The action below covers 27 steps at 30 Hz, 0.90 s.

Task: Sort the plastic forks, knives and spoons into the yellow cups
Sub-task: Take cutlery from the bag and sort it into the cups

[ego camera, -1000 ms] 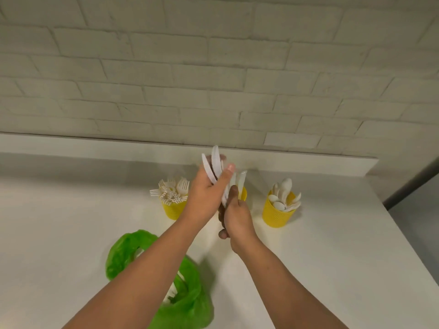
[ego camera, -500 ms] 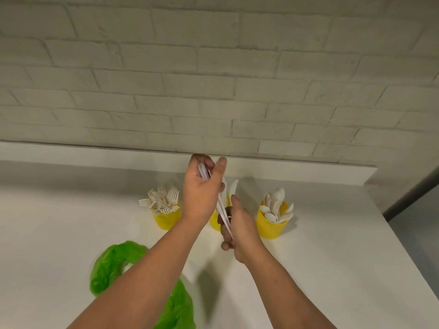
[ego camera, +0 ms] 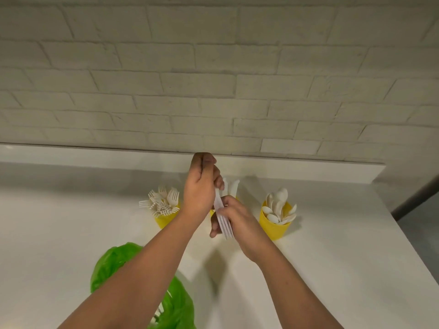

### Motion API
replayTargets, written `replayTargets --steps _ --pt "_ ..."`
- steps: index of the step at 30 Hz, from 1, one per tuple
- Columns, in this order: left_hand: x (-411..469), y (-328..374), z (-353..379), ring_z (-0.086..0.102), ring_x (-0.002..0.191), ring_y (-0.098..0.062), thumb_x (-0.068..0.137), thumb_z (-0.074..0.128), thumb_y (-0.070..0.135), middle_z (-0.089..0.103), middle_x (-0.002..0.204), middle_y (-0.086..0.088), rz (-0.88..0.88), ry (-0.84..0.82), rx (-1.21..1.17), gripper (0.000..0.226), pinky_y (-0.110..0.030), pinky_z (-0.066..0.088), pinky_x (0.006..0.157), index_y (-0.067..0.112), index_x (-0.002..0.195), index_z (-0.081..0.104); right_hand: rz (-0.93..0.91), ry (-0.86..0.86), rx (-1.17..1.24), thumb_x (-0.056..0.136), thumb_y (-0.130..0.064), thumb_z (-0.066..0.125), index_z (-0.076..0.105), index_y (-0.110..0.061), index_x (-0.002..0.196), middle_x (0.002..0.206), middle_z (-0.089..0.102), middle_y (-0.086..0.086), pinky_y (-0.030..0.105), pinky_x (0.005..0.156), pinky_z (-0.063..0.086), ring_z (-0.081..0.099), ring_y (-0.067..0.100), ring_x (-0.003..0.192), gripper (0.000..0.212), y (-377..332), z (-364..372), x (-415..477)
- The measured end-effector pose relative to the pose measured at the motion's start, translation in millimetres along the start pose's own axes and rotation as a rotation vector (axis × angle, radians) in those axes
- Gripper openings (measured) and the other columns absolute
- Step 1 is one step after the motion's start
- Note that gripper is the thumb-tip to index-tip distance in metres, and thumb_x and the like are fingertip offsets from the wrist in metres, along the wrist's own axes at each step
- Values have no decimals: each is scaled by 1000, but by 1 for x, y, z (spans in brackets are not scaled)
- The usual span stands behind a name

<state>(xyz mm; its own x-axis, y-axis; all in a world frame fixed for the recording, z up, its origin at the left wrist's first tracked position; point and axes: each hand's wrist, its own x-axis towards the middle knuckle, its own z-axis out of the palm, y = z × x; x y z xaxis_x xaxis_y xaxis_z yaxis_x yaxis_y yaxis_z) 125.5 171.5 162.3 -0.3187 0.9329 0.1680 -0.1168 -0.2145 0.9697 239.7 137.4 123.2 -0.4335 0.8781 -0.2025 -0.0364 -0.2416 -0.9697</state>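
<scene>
In the head view, the left hand [ego camera: 202, 193] and the right hand [ego camera: 240, 222] meet above the white counter [ego camera: 332, 269], and both of them are closed on one bundle of white plastic knives [ego camera: 223, 219]. The left hand grips the upper part of the bundle with curled fingers, and the right hand holds its lower part, so the handle ends stick out below the right hand, towards the camera. The bundle is tilted.

Directly behind the hands stands the middle yellow cup [ego camera: 212, 213], mostly hidden by them; some knife tips [ego camera: 231, 188] rise from it just beyond the left hand. To the left of the left hand stands the yellow cup with forks [ego camera: 164, 220], and the white forks [ego camera: 161, 201] spread out of it. To the right of the right hand, near but apart, stands the yellow cup with spoons [ego camera: 275, 227], full of white spoons [ego camera: 279, 207].

Below the left forearm lies a green plastic bag [ego camera: 114, 264] on the counter, and a little white cutlery [ego camera: 159, 314] is visible in its opening. I cannot say which kind it is. Behind the counter is a wall of pale bricks [ego camera: 213, 79].

I can read no brand, label or writing on the cups, the bag or the cutlery.
</scene>
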Motion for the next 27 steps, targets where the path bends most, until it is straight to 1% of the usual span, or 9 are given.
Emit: replayTargets --steps 2,5,9,12,15,19,22,24,27 --pt "3 -4 -1 40 60 -15 112 33 18 40 70 5 92 -55 137 27 -31 44 61 15 88 45 -89 40 -314 90 -24 56 57 -15 97 83 63 4 35 79 49 60 17 77 12 5 -2 3" --pt "3 -9 -1 44 64 -16 110 33 24 45 72 7 174 -205 262 25 -39 42 67 21 90 48 -202 93 -643 93 -37 58 58 -22 86 90 55 -3 31 76 47 54 13 79 16 1 -6 12" --pt "11 -7 -3 49 64 -19 110 34 29 51 69 -4 174 -382 326 21 -40 44 66 16 106 50 -147 25 -618 99 -24 63 58 -23 78 53 58 -12 27 51 42 50 6 45 22 -21 -18 19" --pt "22 1 -3 63 81 -15 106 46 35 66 87 2 138 -466 392 20 -35 51 79 25 122 53 -187 57 -677 96 -24 67 62 -17 79 53 65 -1 32 53 52 60 15 42 19 -38 -29 28" --pt "36 3 -7 69 96 -8 101 63 31 70 109 7 139 -407 484 35 -23 54 85 36 135 57 -261 150 -756 97 -24 69 62 -22 79 49 62 -9 19 52 50 61 7 42 19 -49 -41 44" --pt "47 -4 -14 72 89 -1 96 71 21 77 100 14 161 -341 537 24 -15 52 78 31 118 73 -290 171 -886 96 -30 69 70 -12 98 67 64 -10 24 60 53 67 14 58 18 -42 -49 66" --pt "46 -14 -16 70 77 4 90 77 19 77 88 16 149 -274 553 15 -10 47 69 24 104 78 -329 190 -904 94 -31 69 71 -24 112 76 61 -17 10 63 42 62 5 68 19 -29 -47 76" --pt "45 -20 -19 69 68 5 86 82 17 75 81 17 130 -239 549 13 -7 44 64 21 98 78 -323 213 -875 95 -28 68 63 -39 91 72 63 -16 15 65 47 66 6 67 13 -20 -45 78" --pt "45 -32 -27 68 67 8 82 86 21 74 84 15 78 -226 619 16 -5 41 62 18 94 77 -264 224 -928 93 -25 69 54 -34 74 70 68 1 30 69 53 68 19 68 27 -2 -46 86"
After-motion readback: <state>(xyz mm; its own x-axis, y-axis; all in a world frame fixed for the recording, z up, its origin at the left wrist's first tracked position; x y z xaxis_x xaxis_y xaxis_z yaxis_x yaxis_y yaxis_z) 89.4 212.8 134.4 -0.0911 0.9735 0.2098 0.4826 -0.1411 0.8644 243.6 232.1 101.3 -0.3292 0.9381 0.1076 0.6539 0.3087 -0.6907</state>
